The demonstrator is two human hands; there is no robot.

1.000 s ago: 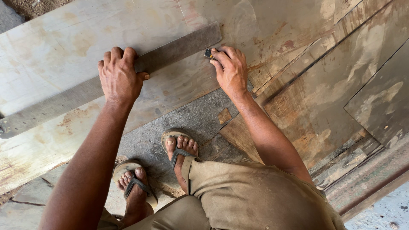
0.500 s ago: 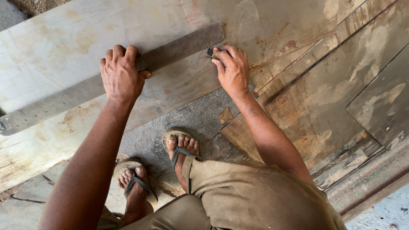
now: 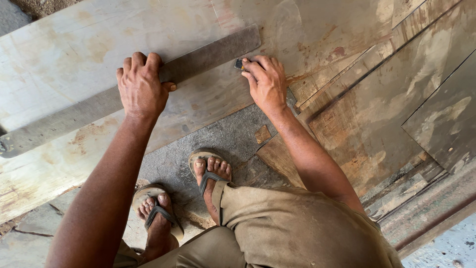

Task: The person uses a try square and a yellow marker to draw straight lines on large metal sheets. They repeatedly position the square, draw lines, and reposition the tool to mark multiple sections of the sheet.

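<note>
A long grey metal straightedge lies slantwise across a large pale metal sheet. My left hand presses flat on the straightedge near its middle, fingers curled over its far edge. My right hand is closed around a small dark marking tool, whose tip touches the sheet just below the straightedge's right end.
More rusty metal sheets overlap to the right, with a darker one at the far right. My feet in sandals stand on a grey floor patch beside small rusty offcuts.
My right hand with the marking tool has shifted slightly left along the straightedge's lower edge. My left hand stays pressed on the straightedge.
</note>
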